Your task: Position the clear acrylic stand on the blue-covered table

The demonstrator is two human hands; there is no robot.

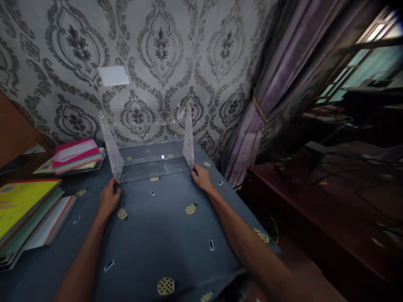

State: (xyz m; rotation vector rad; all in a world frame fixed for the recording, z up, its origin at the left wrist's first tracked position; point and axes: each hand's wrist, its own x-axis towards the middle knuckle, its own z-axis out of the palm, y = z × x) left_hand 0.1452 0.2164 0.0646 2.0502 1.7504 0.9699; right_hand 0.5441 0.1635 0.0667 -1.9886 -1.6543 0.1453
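Note:
A clear plastic rack (151, 154) with two upright side panels stands on the patterned cloth near the wall. At the bottom front corner of its left side panel (111, 147), my left hand (108, 199) is closed, the thumb pointing inward and the fingertips partly hidden. My right hand (202, 177) pinches the opposite bottom corner, under the right side panel (189, 138). Transparent cross pieces join the two panels; their exact edges are hard to make out.
The blue-grey tablecloth (157, 235) has pineapple prints. At left lie a stack of books with a yellow cover (25, 201) and another with a pink cover (75, 153). A purple curtain (273, 88) hangs at right, beside a dark red cabinet (308, 209) with cables on top.

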